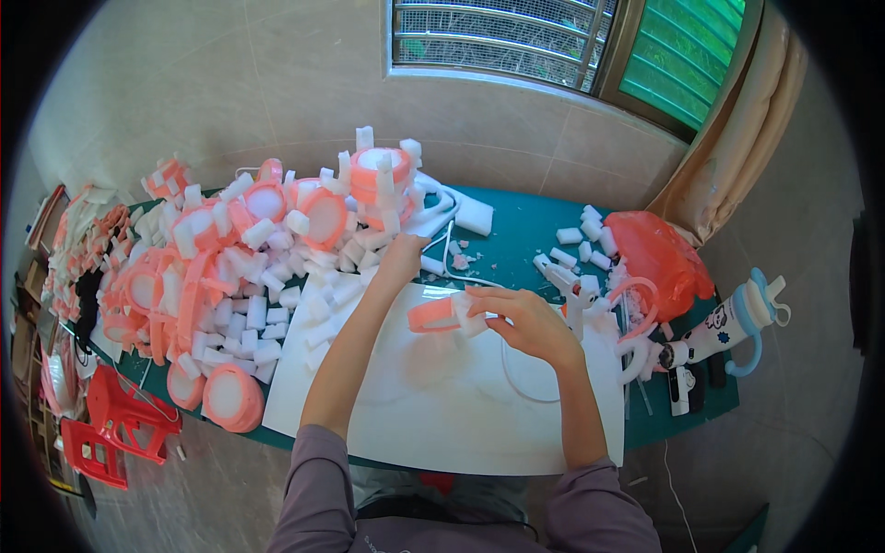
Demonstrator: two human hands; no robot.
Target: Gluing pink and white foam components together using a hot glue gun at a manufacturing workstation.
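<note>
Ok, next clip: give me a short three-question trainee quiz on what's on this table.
1. True or false: the right hand holds a pink ring piece with a white foam block on it.
2. What is the left hand reaching toward? A) the red plastic bag B) the loose white foam blocks C) the water bottle
3. What colour is the tabletop?

Key: 1 true; 2 B; 3 dark green.
</note>
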